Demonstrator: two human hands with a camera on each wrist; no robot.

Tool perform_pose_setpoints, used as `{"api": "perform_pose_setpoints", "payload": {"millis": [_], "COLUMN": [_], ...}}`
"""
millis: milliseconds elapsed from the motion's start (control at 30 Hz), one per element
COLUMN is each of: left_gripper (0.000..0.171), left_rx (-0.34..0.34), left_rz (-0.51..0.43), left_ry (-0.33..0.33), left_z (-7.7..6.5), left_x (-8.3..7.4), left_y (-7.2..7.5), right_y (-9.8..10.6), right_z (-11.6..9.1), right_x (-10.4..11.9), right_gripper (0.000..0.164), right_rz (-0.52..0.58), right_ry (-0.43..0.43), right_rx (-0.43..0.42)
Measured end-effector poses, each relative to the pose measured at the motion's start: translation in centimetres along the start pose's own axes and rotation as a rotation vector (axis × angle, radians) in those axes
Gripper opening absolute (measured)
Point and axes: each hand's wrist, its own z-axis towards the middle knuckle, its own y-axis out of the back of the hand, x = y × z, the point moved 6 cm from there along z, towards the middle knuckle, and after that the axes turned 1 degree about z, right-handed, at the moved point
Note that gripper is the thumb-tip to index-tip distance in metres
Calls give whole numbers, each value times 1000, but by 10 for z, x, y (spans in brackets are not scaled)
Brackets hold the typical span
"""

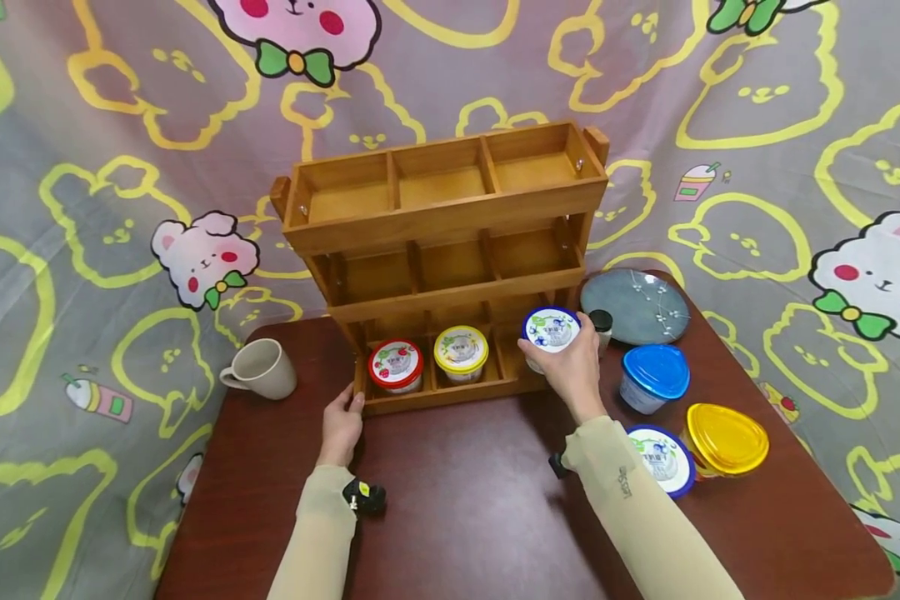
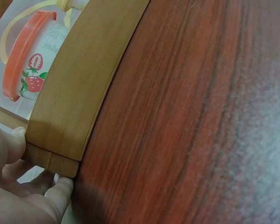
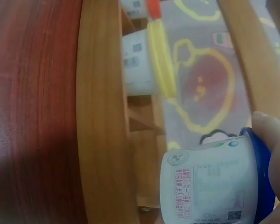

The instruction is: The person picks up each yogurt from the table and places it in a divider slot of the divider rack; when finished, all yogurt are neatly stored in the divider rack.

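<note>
Wooden rack pinched at lower left by left hand; red-lidded cup and yellow-lidded cup in bottom row; farther right, blue-lidded cup pinched by lid in right hand, near rightmost bay; could tip on catching front board or drop through lid loosening.

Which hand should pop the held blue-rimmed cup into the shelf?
Probably the right hand: it holds that cup near the bottom-right compartment. The left hand grips the shelf at its left end.
</note>
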Motion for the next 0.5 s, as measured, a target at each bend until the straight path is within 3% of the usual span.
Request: {"api": "perform_pose_setpoints", "payload": {"millis": [500], "left_gripper": [48], "left_rx": [-6], "left_rz": [-8], "left_ry": [4], "left_z": [1], "left_x": [2], "left_y": [0], "right_y": [-51], "right_z": [31], "right_x": [-17], "right_gripper": [112], "right_rz": [-48], "right_ry": [-41], "right_rx": [71]}}
